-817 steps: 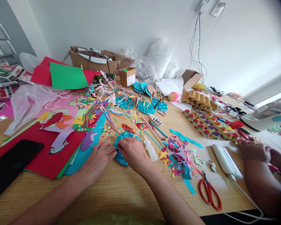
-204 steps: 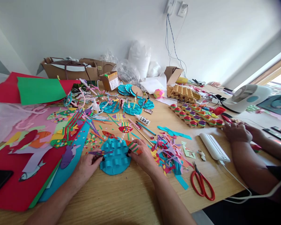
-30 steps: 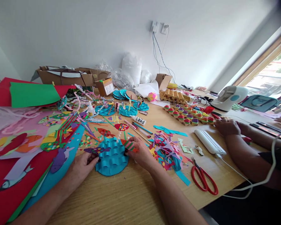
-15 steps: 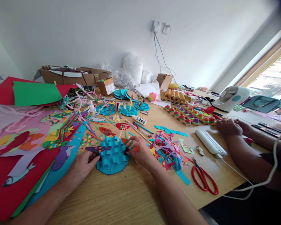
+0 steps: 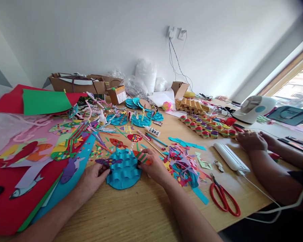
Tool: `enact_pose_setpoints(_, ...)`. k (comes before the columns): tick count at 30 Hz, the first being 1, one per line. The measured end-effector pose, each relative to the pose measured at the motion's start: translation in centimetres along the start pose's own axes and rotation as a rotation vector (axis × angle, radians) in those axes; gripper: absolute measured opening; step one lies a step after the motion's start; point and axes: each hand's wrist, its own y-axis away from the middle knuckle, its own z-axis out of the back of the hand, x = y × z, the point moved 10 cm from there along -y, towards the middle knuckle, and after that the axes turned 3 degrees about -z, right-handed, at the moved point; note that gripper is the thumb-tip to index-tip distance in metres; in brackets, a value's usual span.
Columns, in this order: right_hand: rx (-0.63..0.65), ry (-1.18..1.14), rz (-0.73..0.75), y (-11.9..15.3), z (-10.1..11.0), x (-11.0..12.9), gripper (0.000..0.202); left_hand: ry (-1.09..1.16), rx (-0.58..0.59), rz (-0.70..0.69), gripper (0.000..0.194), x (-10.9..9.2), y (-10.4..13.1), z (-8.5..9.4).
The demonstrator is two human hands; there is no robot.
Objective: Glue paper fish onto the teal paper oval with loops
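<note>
A round blue paper craft (image 5: pixel 123 173) with rows of curled wave strips lies in front of me on the table. Its left edge is pinched by my left hand (image 5: pixel 97 176), just beneath a purple paper fish (image 5: pixel 108 162) with coloured dots. On the opposite edge, my right hand (image 5: pixel 154 167) is closed, partly behind a striped green and orange paper fish (image 5: pixel 142 157). Its fingertips are partly hidden. A red dotted paper fish (image 5: pixel 134 137) stands above the craft on a pale twisted stem (image 5: pixel 131 146).
Paper scraps (image 5: pixel 183 164) and red-handled scissors (image 5: pixel 224 198) lie to the right, near a white power strip (image 5: pixel 231 157). Glue bottle (image 5: pixel 153 131) lies behind the craft. Coloured sheets (image 5: pixel 27 208) cover the left side. Another person's hands (image 5: pixel 252 141) rest at far right.
The whole view has shifted slightly, so things appear a little further right and lower. Both hands keep their places at the blue craft's edges.
</note>
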Motion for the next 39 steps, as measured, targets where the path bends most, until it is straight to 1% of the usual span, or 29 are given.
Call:
enact_pose_setpoints(3, 0.002, 0.008, -0.008, -0.01, -0.05, -0.15, 0.016, 0.003, -0.01, -0.021, 0.016, -0.14, -0.03, 0.1)
enact_pose_setpoints(7, -0.012, 0.007, 0.008, -0.01, 0.06, -0.07, 0.014, -0.032, -0.027, -0.015, 0.013, -0.27, -0.04, 0.37)
enact_pose_setpoints(13, -0.008, 0.02, -0.007, -0.05, 0.09, -0.2, 0.011, 0.027, -0.022, -0.052, 0.018, -0.48, -0.04, 0.3)
enact_pose_setpoints(16, 0.012, 0.024, -0.03, -0.04, -0.05, -0.34, 0.013, -0.001, -0.022, -0.042, 0.019, -0.23, -0.09, 0.24)
enact_pose_setpoints(22, 0.015, 0.039, -0.025, 0.0, -0.11, -0.23, 0.014, 0.0, -0.036, -0.038, 0.014, 0.0, -0.17, 0.22)
enact_pose_setpoints(30, 0.014, 0.036, -0.012, 0.02, -0.15, -0.25, 0.016, -0.016, -0.032, -0.017, 0.014, -0.09, -0.11, 0.35)
enact_pose_setpoints(39, 0.022, 0.027, -0.037, 0.05, -0.11, -0.19, 0.015, 0.02, -0.032, -0.029, 0.02, 0.16, -0.12, 0.11)
